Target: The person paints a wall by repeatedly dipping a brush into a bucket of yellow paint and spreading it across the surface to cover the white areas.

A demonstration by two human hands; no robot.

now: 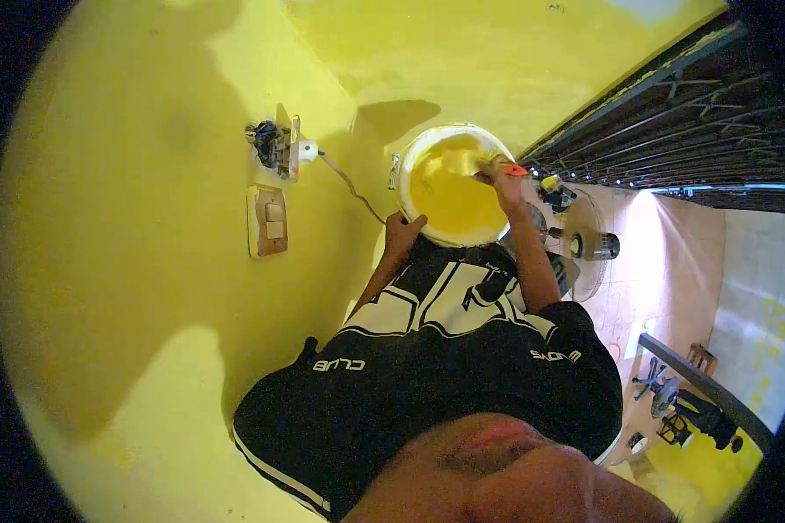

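A white bucket of yellow paint sits in front of my chest, close to the yellow wall. My left hand grips its near left rim, with the thumb over the edge. Over the right side of the opening, my right hand is closed around a paintbrush with a red-orange handle. The brush head points left over the paint, and its bristles are hard to make out there.
On the left wall a socket box with exposed wires holds a white plug and cord, near a switch plate. A fan stands right, below a dark folding gate. A person is farther back.
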